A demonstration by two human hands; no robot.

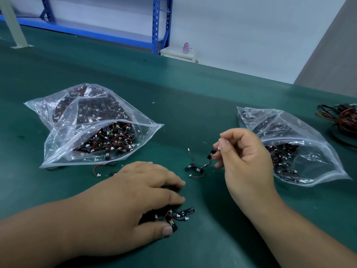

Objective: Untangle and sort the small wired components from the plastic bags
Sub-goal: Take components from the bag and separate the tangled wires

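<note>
Our right hand (pixel 245 151) pinches one component (pixel 211 154) near the right bag (pixel 318 161); our left hand (pixel 139 190) grips the clump (pixel 179 215) on the surface (pixel 193 105). Risk: if we pull, the snagged chain (pixel 195 168) drags along and strains its wires.

Dark green matte bench (pixel 193 93), blue metal shelving rack with punched uprights (pixel 156 26) behind it against plain white wall (pixel 251 26), small pink and white bottle (pixel 186 47) upright on low white cabinet (pixel 178 54), pale grey-green post (pixel 14 24) far left, loose tangle of red and black cables (pixel 342 118) lying on bench at right edge
</note>
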